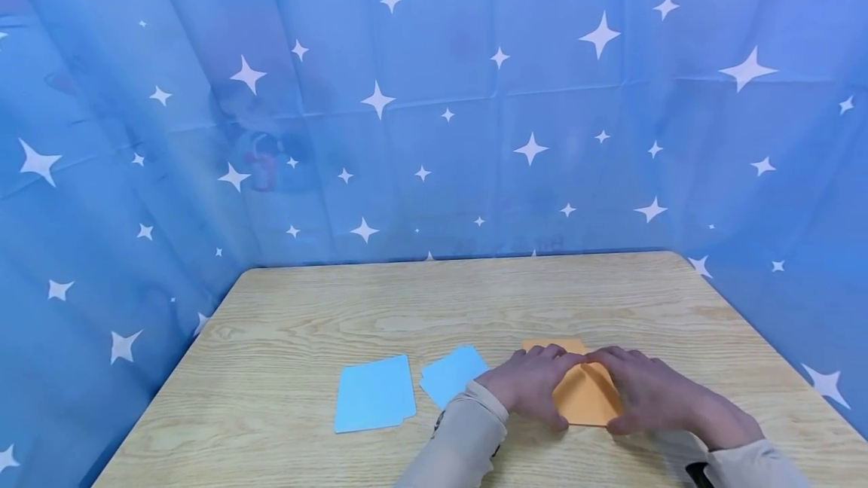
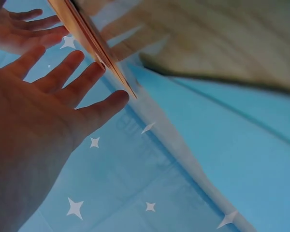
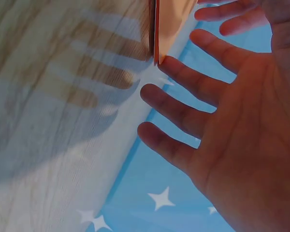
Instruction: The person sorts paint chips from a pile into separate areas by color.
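Orange square paper lies on the table between both hands, its surface showing a shaded diagonal line. More orange paper shows behind it, partly covered by the fingers. My left hand is at the left side of the paper, thumb low and fingers at the far edge. The right hand mirrors it on the right, and the fingertips of both come together at the far edge. In the wrist views the fingers are spread and fairly straight, tips at the thin layered edge of the orange paper.
Overlapping light blue sheets lie left of the hands. More blue sheets sit close to the left wrist, turned at an angle. A starred blue curtain hangs behind the wooden table and along its sides.
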Motion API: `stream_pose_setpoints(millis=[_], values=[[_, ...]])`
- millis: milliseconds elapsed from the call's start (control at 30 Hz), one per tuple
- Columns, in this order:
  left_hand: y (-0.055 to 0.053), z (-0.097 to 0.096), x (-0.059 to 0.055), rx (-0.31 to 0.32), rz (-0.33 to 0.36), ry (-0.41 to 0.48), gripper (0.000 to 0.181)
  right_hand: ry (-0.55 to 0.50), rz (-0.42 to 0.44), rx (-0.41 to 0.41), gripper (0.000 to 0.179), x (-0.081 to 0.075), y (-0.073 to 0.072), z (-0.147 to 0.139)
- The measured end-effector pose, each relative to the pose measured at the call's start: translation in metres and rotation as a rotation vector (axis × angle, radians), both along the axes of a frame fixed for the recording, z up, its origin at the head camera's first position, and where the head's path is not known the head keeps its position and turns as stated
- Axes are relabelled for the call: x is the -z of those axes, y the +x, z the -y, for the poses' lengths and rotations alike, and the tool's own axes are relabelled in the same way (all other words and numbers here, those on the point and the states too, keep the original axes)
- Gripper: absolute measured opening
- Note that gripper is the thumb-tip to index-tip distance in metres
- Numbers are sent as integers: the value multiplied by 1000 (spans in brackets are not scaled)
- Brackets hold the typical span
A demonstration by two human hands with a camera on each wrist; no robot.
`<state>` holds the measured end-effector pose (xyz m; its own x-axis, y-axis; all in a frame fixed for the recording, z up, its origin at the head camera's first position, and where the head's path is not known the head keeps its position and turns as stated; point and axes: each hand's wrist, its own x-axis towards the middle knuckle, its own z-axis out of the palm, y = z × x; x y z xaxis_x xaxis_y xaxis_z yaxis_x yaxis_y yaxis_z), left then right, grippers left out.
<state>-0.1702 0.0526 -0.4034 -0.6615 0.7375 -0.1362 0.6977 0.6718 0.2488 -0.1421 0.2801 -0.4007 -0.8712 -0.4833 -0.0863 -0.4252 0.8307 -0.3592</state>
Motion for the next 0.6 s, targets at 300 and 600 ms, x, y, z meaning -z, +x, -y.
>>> stream_pose_setpoints(millis=[300,600], values=[[3,7,-6,-44,-34,-75,90,19,-14,9,94,-2,-1,7],[7,59,-23,-202,-43,-65,94,3,-77,-20,93,-19,-6,20]])
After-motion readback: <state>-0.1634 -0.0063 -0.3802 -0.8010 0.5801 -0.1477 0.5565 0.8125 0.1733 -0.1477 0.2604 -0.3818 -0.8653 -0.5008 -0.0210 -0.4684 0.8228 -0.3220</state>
